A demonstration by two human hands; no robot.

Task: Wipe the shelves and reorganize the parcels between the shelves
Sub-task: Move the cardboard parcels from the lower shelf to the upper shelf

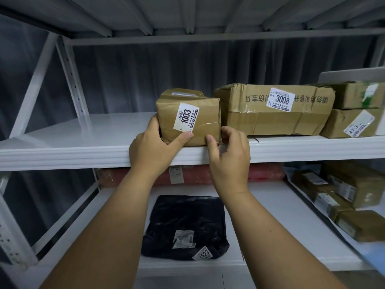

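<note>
Brown box (188, 117) at frame centre: left hand (154, 151) clasps its left side, right hand (229, 159) pinches its lower right corner.

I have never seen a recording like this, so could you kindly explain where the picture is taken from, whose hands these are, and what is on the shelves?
There is no machine here: a person wears a wide-angle camera on the head, looking forward and down at their own bare hands.

The left hand and right hand both touch a small brown box labelled 1003, which rests on the upper white shelf. Beside it, to the right, lies a larger box labelled 3008, then two stacked boxes.

On the lower shelf lies a black bag parcel, with a red parcel behind it and more brown boxes on the right.
</note>
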